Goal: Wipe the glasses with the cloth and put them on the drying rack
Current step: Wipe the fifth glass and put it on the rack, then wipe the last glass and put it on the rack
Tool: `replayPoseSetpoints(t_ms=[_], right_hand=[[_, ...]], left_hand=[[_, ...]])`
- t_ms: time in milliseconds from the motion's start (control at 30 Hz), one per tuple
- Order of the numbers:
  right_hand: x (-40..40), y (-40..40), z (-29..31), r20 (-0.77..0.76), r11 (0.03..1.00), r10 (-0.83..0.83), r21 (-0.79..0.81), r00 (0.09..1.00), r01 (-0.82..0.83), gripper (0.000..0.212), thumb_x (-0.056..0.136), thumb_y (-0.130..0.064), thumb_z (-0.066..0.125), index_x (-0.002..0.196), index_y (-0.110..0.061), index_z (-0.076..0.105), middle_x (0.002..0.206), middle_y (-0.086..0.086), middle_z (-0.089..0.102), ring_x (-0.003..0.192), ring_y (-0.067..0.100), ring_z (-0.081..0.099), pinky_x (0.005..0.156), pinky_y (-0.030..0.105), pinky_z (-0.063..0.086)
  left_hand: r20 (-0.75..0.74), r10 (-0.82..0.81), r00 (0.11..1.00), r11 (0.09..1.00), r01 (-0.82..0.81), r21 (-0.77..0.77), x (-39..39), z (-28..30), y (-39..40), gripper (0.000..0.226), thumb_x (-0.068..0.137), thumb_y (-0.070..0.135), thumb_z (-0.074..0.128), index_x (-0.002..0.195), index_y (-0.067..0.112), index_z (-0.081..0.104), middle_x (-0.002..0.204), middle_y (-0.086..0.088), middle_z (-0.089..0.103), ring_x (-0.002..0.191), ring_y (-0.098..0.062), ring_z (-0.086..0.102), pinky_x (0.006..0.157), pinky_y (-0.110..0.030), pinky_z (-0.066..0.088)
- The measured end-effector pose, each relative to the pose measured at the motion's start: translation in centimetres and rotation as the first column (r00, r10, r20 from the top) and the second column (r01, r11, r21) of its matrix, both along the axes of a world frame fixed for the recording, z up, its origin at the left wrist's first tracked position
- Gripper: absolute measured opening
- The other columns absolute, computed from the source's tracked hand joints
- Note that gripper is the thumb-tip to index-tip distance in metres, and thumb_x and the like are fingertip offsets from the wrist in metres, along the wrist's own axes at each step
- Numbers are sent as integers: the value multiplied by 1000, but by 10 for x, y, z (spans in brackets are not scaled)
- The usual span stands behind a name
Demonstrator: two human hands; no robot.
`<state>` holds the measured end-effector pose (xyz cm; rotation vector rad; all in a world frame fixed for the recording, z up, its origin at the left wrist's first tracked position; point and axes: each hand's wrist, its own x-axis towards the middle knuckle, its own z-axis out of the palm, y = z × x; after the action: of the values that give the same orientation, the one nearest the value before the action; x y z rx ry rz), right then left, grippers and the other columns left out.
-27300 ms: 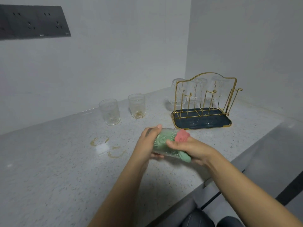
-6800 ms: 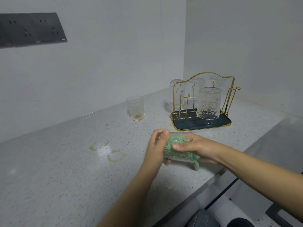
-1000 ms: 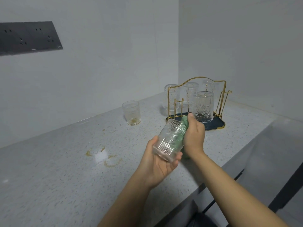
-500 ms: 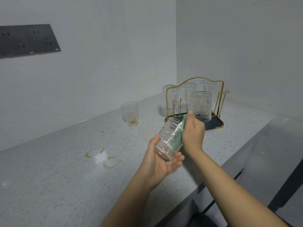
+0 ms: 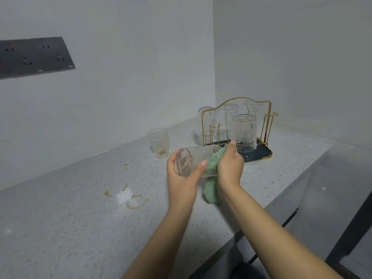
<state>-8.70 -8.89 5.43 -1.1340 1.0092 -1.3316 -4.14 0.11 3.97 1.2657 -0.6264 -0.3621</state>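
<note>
Head view: a ribbed glass (image 5: 194, 161) is held on its side above the counter (image 5: 80, 214), wrapped at its mouth by a green cloth (image 5: 211, 178).

The glass base is gripped by the left hand (image 5: 182, 178), fingers curled around it; the right hand (image 5: 229, 168) is closed on the cloth at the open end. Toward the far right corner of the counter the gold wire drying rack (image 5: 237, 125) is set on its dark tray, one inverted glass (image 5: 244, 132) at its front and three more seen behind the wires. One upright glass (image 5: 159, 142) is left near the back edge. Yellowish ring stains (image 5: 128, 198) are marked on the counter. A dark socket panel (image 5: 34, 57) is fixed to the wall.
</note>
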Motion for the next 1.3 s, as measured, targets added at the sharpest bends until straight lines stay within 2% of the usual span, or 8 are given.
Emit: replayPoseSetpoints(t_ms=[67, 167, 367, 467, 700, 900, 1100, 1300], right_hand=[[-3, 8, -2, 27, 995, -10, -102, 1000, 13, 47, 100, -36, 31, 56, -19, 26, 53, -2, 31, 51, 11, 30, 54, 29, 27], [-8, 7, -3, 6, 982, 11, -191, 1000, -10, 44, 100, -36, 31, 59, -18, 30, 56, 0, 32, 53, 12, 31, 54, 30, 27], [-29, -18, 2, 5, 998, 27, -53, 1000, -26, 57, 99, -41, 28, 81, 5, 58, 72, 7, 57, 67, 18, 53, 61, 29, 41], [-36, -26, 2, -12, 998, 48, -35, 999, -48, 55, 99, -42, 26, 74, -6, 60, 70, 5, 62, 67, 17, 58, 61, 29, 43], [-39, -38, -10, -100, 991, 112, -64, 989, -118, 67, 97, -48, 25, 79, 5, 61, 80, 21, 68, 76, 31, 64, 74, 42, 51], [-42, -42, -20, -171, 986, 127, -85, 977, -143, 65, 97, -48, 24, 77, 1, 60, 76, 13, 68, 74, 25, 63, 71, 37, 48], [-46, -40, -26, -227, 986, 87, -120, 970, -117, 50, 99, -43, 27, 60, -13, 41, 59, 1, 48, 60, 17, 46, 61, 33, 35], [-43, -37, -29, -211, 987, 106, -95, 972, -129, 49, 99, -42, 28, 60, -15, 40, 57, 0, 47, 57, 15, 46, 60, 32, 37]], left_hand=[[-129, -18, 991, 1000, 16, -15, 1, 12, -7, 53, 80, 25, 79, 121, 38, 49, 135, 8, 55, 122, -8, 56, 105, -31, 46], [-191, 29, 981, 1000, -29, 6, 5, 27, -20, 64, 80, 32, 77, 135, 23, 45, 136, 3, 55, 121, -12, 55, 107, -35, 44], [70, 127, 989, 992, -128, 7, 20, 62, -47, 66, 77, 33, 81, 132, 18, 47, 113, 18, 55, 103, 3, 57, 79, -3, 42], [230, 139, 963, 988, -152, 38, 25, 79, -67, 73, 71, 41, 85, 133, 25, 49, 122, 17, 54, 119, -6, 55, 97, -22, 45], [513, 106, 852, 931, -266, 248, 23, 86, -104, 79, 68, 53, 81, 135, 28, 49, 129, 3, 63, 120, -19, 58, 98, -32, 46], [574, 32, 818, 887, -288, 360, 21, 65, -120, 79, 69, 56, 79, 136, 25, 50, 128, 0, 65, 120, -22, 59, 99, -38, 47], [598, -11, 801, 864, -294, 410, 23, 42, -123, 85, 69, 60, 77, 140, 23, 47, 133, -2, 62, 124, -24, 56, 101, -38, 45], [614, -35, 789, 860, -288, 420, 25, 36, -123, 86, 71, 59, 77, 142, 24, 44, 134, -2, 60, 127, -25, 52, 103, -41, 43]])
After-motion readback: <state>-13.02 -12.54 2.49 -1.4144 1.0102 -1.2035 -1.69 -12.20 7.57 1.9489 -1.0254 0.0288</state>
